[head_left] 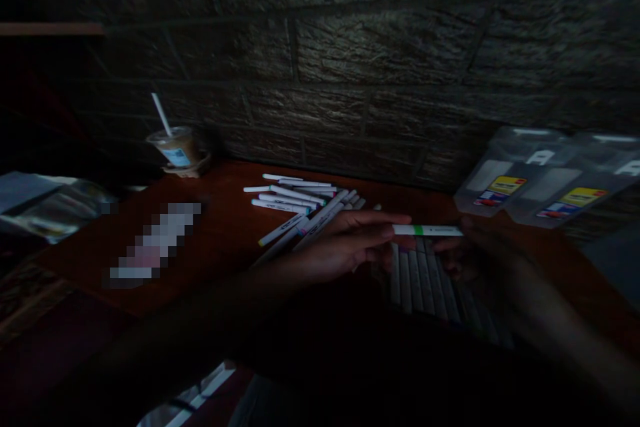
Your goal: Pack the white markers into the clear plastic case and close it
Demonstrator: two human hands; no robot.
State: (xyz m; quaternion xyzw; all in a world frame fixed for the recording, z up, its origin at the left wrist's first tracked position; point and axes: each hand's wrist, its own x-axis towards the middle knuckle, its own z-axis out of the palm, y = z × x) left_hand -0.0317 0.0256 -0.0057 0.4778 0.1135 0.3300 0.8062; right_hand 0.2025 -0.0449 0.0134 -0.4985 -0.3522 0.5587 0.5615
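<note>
A white marker (440, 231) with a green band is held level between my two hands. My left hand (345, 243) is closed on its left end, thumb and fingers pinching it. At the other end, my right hand (487, 253) grips the marker too, though its fingers are dark and blurred. Below the hands, a row of markers (425, 280) lies side by side, partly hidden by my right hand and shadow. Behind and left of my left hand is a loose pile of white markers (295, 197) with coloured ends.
A plastic cup (176, 147) with a straw stands at the back left on a small holder. Two clear plastic cases (505, 170) with yellow labels lean against the brick wall (330, 47). A pixelated flat item (157, 240) lies on the wooden table (225, 240).
</note>
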